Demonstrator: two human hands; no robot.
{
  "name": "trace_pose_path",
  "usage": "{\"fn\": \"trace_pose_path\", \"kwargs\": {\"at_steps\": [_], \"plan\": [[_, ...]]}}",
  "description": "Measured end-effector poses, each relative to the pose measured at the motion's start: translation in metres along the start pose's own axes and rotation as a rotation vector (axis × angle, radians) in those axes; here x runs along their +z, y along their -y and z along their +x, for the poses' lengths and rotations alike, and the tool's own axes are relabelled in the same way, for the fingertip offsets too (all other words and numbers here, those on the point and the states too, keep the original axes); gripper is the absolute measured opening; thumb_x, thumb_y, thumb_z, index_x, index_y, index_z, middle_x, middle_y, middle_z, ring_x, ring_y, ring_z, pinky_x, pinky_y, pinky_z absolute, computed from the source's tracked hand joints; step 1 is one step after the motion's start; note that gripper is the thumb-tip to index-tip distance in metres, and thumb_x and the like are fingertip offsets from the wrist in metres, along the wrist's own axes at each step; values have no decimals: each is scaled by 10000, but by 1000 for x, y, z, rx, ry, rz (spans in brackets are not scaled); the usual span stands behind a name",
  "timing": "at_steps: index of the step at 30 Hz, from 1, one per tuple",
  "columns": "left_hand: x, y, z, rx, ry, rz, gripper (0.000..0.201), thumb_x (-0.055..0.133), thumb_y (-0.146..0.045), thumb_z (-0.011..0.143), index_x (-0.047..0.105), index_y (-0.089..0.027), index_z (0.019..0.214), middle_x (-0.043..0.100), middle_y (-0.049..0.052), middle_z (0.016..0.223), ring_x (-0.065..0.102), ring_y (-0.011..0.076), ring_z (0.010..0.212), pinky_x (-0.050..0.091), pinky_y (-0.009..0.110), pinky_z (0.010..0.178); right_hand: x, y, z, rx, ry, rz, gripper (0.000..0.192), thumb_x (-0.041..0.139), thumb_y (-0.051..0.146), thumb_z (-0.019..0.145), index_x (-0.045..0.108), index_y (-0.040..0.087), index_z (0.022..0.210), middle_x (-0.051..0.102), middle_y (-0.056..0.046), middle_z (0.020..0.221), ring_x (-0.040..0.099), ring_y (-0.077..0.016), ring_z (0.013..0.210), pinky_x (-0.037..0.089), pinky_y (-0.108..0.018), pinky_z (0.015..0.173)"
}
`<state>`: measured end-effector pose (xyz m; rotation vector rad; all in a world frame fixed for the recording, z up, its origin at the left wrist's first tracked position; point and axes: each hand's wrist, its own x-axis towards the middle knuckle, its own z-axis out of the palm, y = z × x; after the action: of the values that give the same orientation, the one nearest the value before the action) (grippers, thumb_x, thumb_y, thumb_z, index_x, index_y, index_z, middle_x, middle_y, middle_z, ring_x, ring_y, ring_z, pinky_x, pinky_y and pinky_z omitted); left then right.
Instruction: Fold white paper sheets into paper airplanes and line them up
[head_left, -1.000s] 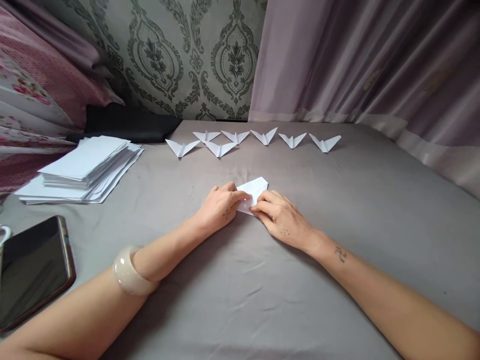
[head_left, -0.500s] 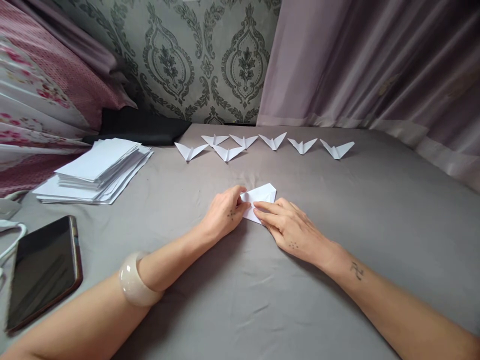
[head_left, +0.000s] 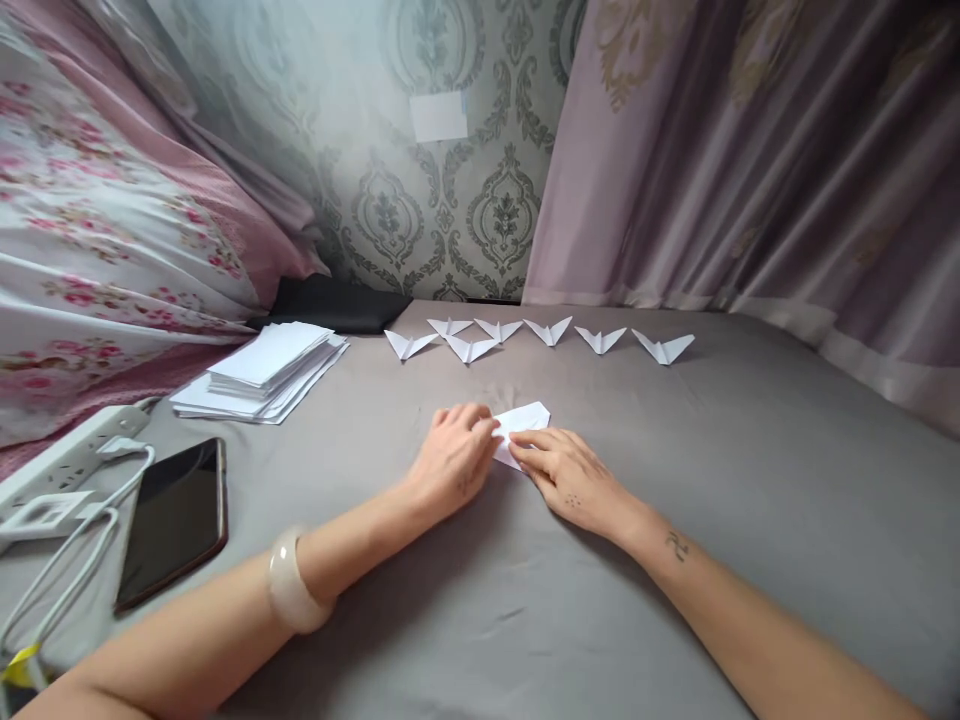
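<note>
Both forearms reach in from the bottom of the view and meet at the middle of the grey sheet (head_left: 675,430), where a partly folded white paper (head_left: 525,420) lies flat. The left hand (head_left: 454,462) comes up from 7 o'clock, palm down, knuckles arched, its fingertips curled onto the paper's left edge and pressing it to the cloth; a pale bangle (head_left: 294,592) sits on that forearm. The right hand (head_left: 571,478) comes in from 5 o'clock, also palm down, with the fingers stretched toward 10 o'clock and laid across the paper's near side. Neither hand is closed around the paper (both pin it with flat or bent fingers), and the fingertips of the two hands nearly meet over the fold. Only the paper's far corner, toward 1 o'clock, shows clear of the fingers.

At 12 o'clock from the hands, well apart, a row of folded paper planes (head_left: 547,330) stands along the far side of the sheet. A stack of white sheets (head_left: 262,370) lies at 10 o'clock. A dark phone (head_left: 176,520) rests at 8 o'clock, with a white power strip (head_left: 71,455) and its cables just beside it.
</note>
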<state>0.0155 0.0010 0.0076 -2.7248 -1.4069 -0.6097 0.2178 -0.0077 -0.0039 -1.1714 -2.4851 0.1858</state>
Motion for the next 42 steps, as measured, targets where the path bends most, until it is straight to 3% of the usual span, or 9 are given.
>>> {"fn": "trace_pose_path", "kwargs": {"at_steps": [3, 5, 8, 20, 27, 32, 39, 42], "plan": [[-7, -31, -19, 113, 111, 35, 469, 306, -422, 989, 507, -101, 1265, 560, 174, 1302, 495, 296, 1234, 321, 470, 1057, 2, -2, -1, 9, 4, 14, 308, 425, 214, 961, 652, 241, 1168, 624, -37, 1272, 545, -199, 1144, 411, -395, 994], [-2, -46, -29, 83, 155, 45, 648, 288, -521, 970, 390, -26, 1375, 441, 233, 1422, 384, 330, 1345, 237, 487, 1124, 3, -4, 0, 15, 14, 8, 320, 421, 217, 960, 643, 240, 1189, 620, -46, 1277, 536, -206, 1157, 413, -405, 994], [9, -54, -35, 27, 198, 49, 747, 232, -568, 963, 308, 14, 1425, 333, 256, 1486, 283, 342, 1404, 164, 500, 1159, 5, -6, 1, 9, 31, -6, 337, 413, 218, 959, 631, 242, 1215, 614, -53, 1284, 531, -213, 1164, 418, -414, 988], [9, -52, -36, -48, 241, 73, 791, 206, -614, 947, 346, 6, 1417, 329, 248, 1485, 262, 315, 1415, 134, 494, 1178, 4, -6, 1, 10, 48, -7, 327, 405, 234, 964, 644, 264, 1186, 607, -32, 1296, 529, -217, 1179, 413, -417, 979], [7, -50, -39, -164, 225, 134, 834, 225, -650, 923, 402, 23, 1383, 372, 268, 1453, 333, 361, 1376, 266, 495, 1129, 1, -3, 1, 17, 53, -7, 319, 428, 224, 956, 645, 267, 1186, 611, -37, 1295, 539, -206, 1175, 412, -396, 983], [9, -43, -43, -215, 139, 185, 747, 250, -602, 941, 485, 11, 1297, 475, 278, 1378, 442, 366, 1305, 336, 500, 1080, 1, -2, 0, 26, 48, -10, 308, 430, 221, 958, 654, 255, 1166, 612, -39, 1292, 536, -205, 1166, 416, -387, 972], [11, -17, -29, -90, 94, 107, 581, 249, -493, 978, 498, -38, 1241, 508, 261, 1346, 474, 328, 1279, 348, 502, 1060, 2, 18, -3, 83, 1, -161, 279, 423, 205, 952, 661, 220, 1097, 642, -68, 1206, 557, -234, 1024, 451, -371, 849], [7, -1, -12, 1, 100, 96, 435, 271, -398, 997, 583, -108, 1089, 631, 176, 1166, 587, 263, 1121, 399, 441, 1012, 3, 27, -5, 127, -31, -157, 257, 432, 213, 950, 663, 201, 1062, 651, -87, 1154, 553, -233, 994, 455, -366, 865]]}}
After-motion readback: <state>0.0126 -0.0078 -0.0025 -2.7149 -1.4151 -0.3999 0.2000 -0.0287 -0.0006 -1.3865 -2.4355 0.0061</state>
